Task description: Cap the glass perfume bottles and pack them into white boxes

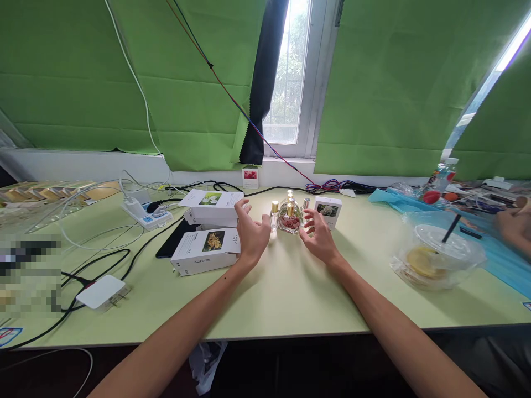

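Several small perfume bottles stand close together on the table between my hands. The round glass bottle [289, 222] in the middle shows reddish contents. At its left stands a slim bottle with a gold cap [274, 209]. My left hand [252, 235] is open beside it, thumb towards the bottle and fingers by the ends of two white boxes. Fingers apart, my right hand [318, 236] is at a slim silver-capped bottle [306, 204], partly covering it; whether it touches is unclear. Behind that hand stands an upright white flower-print box [333, 211]. A yellow-flower box [203, 251] lies below a green-print box [212, 205].
A dark tablet [170, 246] lies under the boxes. Left are a power strip [145, 214], cables and a white charger [102, 292]. A bagged drink cup [440, 249] stands right, near blue plastic sheeting [493, 254]. Another person's hand [514, 224] is at the far right.
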Demonstrator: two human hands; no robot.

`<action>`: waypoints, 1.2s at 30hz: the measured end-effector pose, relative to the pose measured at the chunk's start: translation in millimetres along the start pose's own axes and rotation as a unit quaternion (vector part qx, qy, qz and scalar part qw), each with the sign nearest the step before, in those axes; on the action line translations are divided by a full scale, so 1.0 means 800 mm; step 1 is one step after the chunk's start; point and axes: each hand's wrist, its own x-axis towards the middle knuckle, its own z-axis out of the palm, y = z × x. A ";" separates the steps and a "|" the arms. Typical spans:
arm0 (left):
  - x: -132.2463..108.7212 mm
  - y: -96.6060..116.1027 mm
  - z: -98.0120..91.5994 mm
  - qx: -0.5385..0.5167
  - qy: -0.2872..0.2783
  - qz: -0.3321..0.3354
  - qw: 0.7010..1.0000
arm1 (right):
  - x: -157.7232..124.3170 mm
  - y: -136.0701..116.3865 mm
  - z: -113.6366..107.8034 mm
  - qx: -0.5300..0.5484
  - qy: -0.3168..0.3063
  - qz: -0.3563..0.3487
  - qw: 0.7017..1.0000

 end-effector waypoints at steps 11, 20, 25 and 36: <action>-0.004 0.000 -0.001 -0.011 0.009 0.021 1.000 | 0.000 0.001 -0.001 0.000 -0.003 -0.003 1.000; -0.003 0.001 -0.004 -0.026 0.031 0.004 0.999 | 0.001 -0.002 -0.002 0.001 -0.008 0.006 1.000; -0.004 0.001 -0.004 -0.032 0.030 -0.010 0.999 | 0.001 -0.002 -0.002 0.005 -0.009 0.008 1.000; 0.003 -0.016 0.002 -0.044 0.037 0.012 0.998 | 0.001 0.001 -0.001 0.003 -0.012 0.003 1.000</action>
